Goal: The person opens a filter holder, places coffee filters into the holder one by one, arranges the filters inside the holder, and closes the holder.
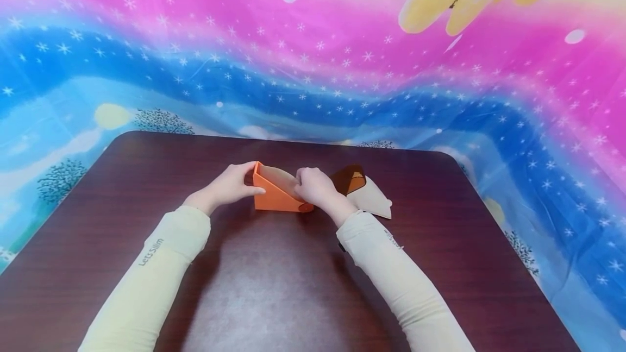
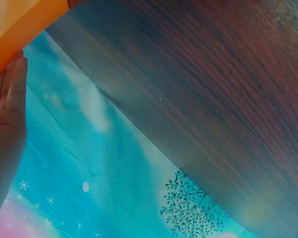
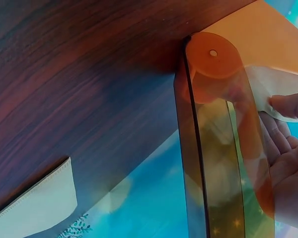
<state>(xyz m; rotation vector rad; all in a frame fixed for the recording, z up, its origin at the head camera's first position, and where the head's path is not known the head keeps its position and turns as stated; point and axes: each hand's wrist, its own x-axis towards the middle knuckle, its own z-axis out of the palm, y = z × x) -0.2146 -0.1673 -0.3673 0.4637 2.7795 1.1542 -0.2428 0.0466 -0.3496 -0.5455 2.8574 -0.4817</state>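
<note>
An orange box with a slanted top stands on the table, its see-through amber lid swung open to the right on a round hinge. My left hand holds the box at its tall left end, thumb along the front face and fingers behind. At the box's open top, my right hand pinches a pale coffee filter between thumb and fingers. Part of that filter still sits between the orange walls. In the right wrist view the lid crosses in front of part of the right hand.
Another pale filter with a stitched-looking edge lies flat on the table, right of the lid. The dark wood table has rounded far corners. A colourful printed cloth hangs behind and around it.
</note>
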